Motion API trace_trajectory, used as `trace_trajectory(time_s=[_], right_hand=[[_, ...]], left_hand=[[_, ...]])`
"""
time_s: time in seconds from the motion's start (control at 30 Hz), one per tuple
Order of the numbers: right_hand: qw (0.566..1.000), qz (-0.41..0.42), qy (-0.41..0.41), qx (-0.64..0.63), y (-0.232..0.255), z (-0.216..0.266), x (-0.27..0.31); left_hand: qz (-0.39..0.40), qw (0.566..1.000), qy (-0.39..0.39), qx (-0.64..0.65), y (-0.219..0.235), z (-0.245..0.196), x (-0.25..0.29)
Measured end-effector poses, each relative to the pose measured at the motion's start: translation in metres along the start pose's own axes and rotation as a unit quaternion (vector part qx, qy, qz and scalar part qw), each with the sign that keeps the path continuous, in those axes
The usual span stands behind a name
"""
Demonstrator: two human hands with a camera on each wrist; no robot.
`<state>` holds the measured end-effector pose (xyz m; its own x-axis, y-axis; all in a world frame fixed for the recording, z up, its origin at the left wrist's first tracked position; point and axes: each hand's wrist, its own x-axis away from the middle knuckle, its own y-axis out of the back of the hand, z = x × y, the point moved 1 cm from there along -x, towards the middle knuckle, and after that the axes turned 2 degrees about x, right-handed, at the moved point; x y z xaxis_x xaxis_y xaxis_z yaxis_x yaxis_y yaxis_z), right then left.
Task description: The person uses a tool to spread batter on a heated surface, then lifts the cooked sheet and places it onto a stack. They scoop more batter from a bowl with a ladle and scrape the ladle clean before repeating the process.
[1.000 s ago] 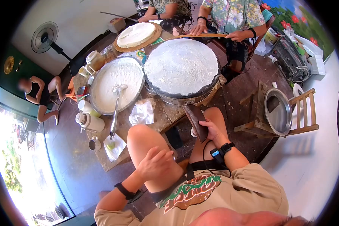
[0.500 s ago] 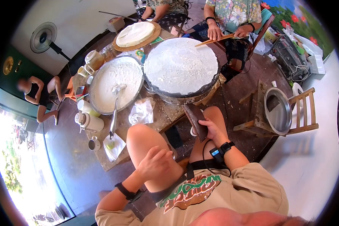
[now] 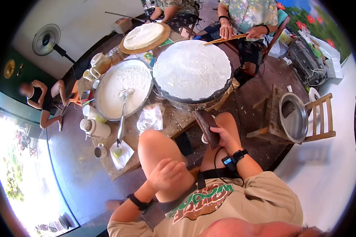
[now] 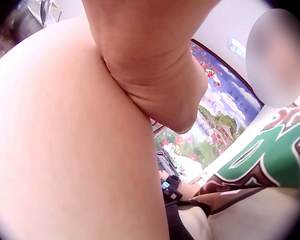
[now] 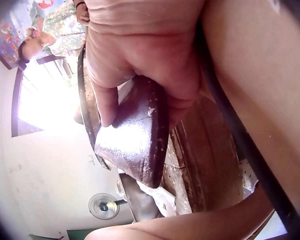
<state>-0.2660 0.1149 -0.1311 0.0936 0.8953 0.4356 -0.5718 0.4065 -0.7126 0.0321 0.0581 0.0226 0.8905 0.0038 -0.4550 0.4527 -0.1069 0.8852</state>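
My right hand (image 3: pixel 224 136) grips a dark brown, shiny, curved scraper (image 3: pixel 206 128), which slants up toward the near rim of the round griddle (image 3: pixel 201 100). In the right wrist view, fingers and thumb clasp the scraper (image 5: pixel 132 135) from either side. A white sheet of batter (image 3: pixel 192 69) covers the griddle top. On my raised left leg rests my left hand (image 3: pixel 168 173), its fingers loosely bent and holding nothing. The left wrist view shows mostly the thigh (image 4: pixel 75 135), with that hand's fingers hidden.
Left of the griddle stands a wide metal basin (image 3: pixel 103 114) of white batter with a ladle (image 3: pixel 122 118). Beyond lie white rounds (image 3: pixel 143 36) on a woven tray. Across the table, a person's hands (image 3: pixel 226 30) hold a flat wooden stick (image 3: pixel 221 40). A metal bowl (image 3: pixel 294 134) sits on a wooden chair at right.
The person opposite has swung the wooden stick from lying crosswise to a slant, its tip now at the griddle's far edge. My left leg and hand have shifted slightly right; my right hand keeps its hold.
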Motion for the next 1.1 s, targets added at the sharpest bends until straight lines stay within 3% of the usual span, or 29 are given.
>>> trace_trajectory(time_s=[0.1, 0.17, 0.3, 0.33, 0.5, 0.6, 0.77, 0.8, 0.9, 1.0, 1.1], right_hand=[[0.998, -0.038, -0.025, 0.03, 0.019, -0.007, -0.01], [0.998, -0.048, 0.004, 0.042, -0.012, 0.001, 0.002], [0.998, 0.042, -0.015, 0.043, -0.02, 0.008, 0.009], [0.999, -0.025, 0.009, 0.039, -0.001, 0.0, 0.0], [0.999, 0.014, 0.009, 0.041, 0.0, 0.0, 0.0], [0.999, 0.0, 0.002, 0.039, -0.002, -0.003, 0.0], [0.999, 0.006, 0.016, 0.049, -0.009, -0.003, 0.002], [0.999, 0.005, 0.013, 0.045, -0.007, -0.005, 0.0], [0.999, 0.0, 0.008, 0.048, 0.001, -0.006, -0.004], [0.998, 0.0, 0.016, 0.067, -0.005, -0.002, -0.001], [0.998, 0.013, 0.012, 0.057, -0.002, -0.003, -0.003]], left_hand=[[-0.019, 1.0, -0.021, -0.002, 0.002, 0.002, 0.0], [-0.014, 1.0, -0.011, 0.013, -0.002, 0.003, 0.001], [-0.01, 0.994, 0.046, 0.098, -0.003, 0.006, -0.001], [-0.016, 0.99, 0.053, 0.126, -0.005, 0.008, 0.0], [-0.012, 0.946, 0.133, 0.297, 0.019, 0.014, -0.022], [0.011, 0.888, 0.193, 0.416, 0.031, 0.023, -0.047], [-0.015, 0.748, 0.248, 0.615, 0.05, 0.045, -0.079], [-0.052, 0.675, 0.237, 0.696, 0.031, 0.053, -0.078], [-0.211, 0.585, 0.331, 0.709, -0.041, 0.087, -0.076], [-0.202, 0.775, 0.317, 0.507, -0.044, 0.075, -0.084], [-0.041, 0.833, 0.279, 0.476, -0.023, 0.063, -0.086]])
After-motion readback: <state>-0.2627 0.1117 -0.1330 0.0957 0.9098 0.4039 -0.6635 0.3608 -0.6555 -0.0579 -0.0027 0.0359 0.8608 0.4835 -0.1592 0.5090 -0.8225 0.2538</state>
